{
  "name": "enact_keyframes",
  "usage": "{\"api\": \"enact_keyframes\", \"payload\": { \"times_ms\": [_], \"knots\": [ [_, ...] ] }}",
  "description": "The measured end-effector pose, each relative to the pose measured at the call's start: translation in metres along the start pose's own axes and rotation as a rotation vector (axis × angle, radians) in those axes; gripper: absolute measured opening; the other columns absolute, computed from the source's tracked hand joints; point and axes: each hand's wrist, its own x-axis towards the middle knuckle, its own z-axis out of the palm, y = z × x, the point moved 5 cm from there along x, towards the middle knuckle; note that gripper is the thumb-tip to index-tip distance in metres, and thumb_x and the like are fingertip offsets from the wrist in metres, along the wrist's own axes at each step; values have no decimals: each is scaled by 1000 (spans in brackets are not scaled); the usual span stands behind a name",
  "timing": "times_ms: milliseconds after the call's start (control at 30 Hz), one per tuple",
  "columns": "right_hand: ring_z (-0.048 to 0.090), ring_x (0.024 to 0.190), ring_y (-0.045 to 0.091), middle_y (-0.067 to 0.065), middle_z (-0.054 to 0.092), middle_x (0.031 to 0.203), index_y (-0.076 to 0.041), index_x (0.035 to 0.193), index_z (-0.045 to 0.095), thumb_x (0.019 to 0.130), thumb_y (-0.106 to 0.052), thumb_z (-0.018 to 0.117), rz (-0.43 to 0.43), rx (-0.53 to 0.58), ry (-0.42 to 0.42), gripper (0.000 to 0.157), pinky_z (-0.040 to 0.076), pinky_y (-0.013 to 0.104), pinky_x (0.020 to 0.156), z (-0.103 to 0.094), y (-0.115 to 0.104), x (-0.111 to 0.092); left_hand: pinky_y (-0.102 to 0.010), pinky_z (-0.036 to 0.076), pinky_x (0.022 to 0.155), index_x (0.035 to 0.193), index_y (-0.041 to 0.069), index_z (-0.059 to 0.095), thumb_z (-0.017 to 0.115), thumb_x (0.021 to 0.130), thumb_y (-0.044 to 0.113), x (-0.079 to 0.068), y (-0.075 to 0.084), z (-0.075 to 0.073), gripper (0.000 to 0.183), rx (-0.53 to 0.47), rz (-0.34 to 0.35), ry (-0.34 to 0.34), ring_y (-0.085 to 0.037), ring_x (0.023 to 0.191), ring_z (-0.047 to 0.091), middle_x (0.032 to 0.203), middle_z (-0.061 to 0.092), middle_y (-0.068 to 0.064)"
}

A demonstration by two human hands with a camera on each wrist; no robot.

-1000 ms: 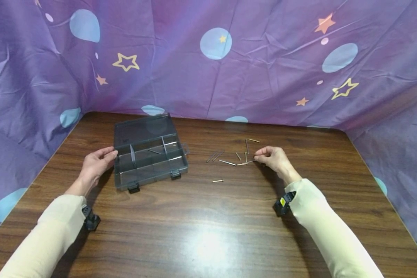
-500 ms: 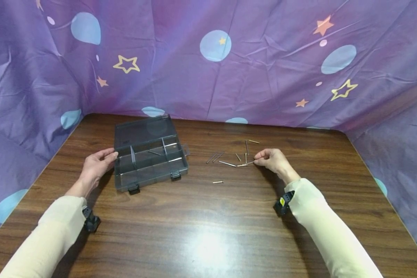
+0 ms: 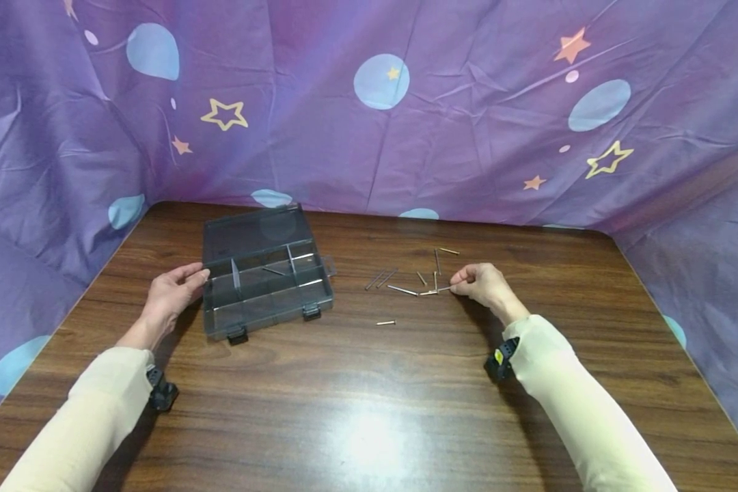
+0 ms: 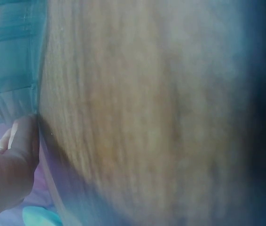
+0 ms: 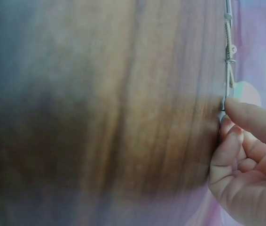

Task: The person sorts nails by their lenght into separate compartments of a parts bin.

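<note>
A smoky see-through plastic compartment box (image 3: 264, 311) lies with its lid (image 3: 252, 229) folded back, dividers standing in it. Inside is a thin grey nail (image 3: 273, 270), and other small slivers show near the right end. My left hand (image 3: 165, 298) holds the box's left edge near the hinge, between thumb and fingers. To the right of the box, my right hand (image 3: 482, 283) pinches the end of a silver nail (image 3: 445, 288) low over the table. Just left of those fingertips lie loose grey nails and brassy screws, among them a threaded screw (image 5: 228, 37).
One short nail (image 3: 385, 322) lies apart, nearer the front. Three thin nails (image 3: 381, 278) lie side by side between box and pile. The wood-grain table (image 3: 320, 424) has a bright glare in front. A purple patterned cloth (image 3: 320, 137) hangs behind and at both sides.
Hardly anything differs. My right fingertips have shifted very slightly at the nail's end, and the whole view has dipped a little. The left hand and box stay put.
</note>
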Motion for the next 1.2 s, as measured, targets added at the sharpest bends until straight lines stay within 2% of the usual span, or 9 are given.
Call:
{"api": "enact_keyframes", "payload": {
  "times_ms": [267, 600, 833, 1200],
  "knots": [
    [47, 56, 7, -1, 59, 62, 3, 83, 67, 78, -8, 71, -28, -100, 8, 12, 40, 21, 53, -2, -1, 1, -2, 47, 71, 138, -11, 36, 52, 97, 20, 1, 0, 0, 54, 11, -13, 8, 15, 74, 52, 77, 50, 26],
    [48, 54, 5, -2, 60, 60, 2, 79, 67, 80, -8, 69, -66, -114, -5, 10, 41, 20, 51, -1, -3, 1, -2, 47, 72, 138, -11, 35, 52, 96, 19, 1, -1, 0, 55, -3, -14, 5, 16, 74, 52, 77, 49, 27],
    [45, 61, 9, -1, 61, 64, 2, 78, 67, 79, -6, 69, -92, -135, -12, 8, 38, 24, 58, -1, -5, 1, -2, 48, 71, 138, -11, 36, 52, 96, 19, 1, -1, 0, 54, -7, -8, 8, 15, 73, 53, 76, 50, 28],
    [47, 59, 5, 4, 62, 70, 6, 82, 64, 85, -5, 66, -81, -72, -37, 11, 41, 20, 55, 0, -2, 0, -3, 48, 71, 138, -12, 35, 52, 96, 19, 0, -1, 0, 55, -12, 2, -1, 14, 74, 54, 76, 50, 29]
  ]
}}
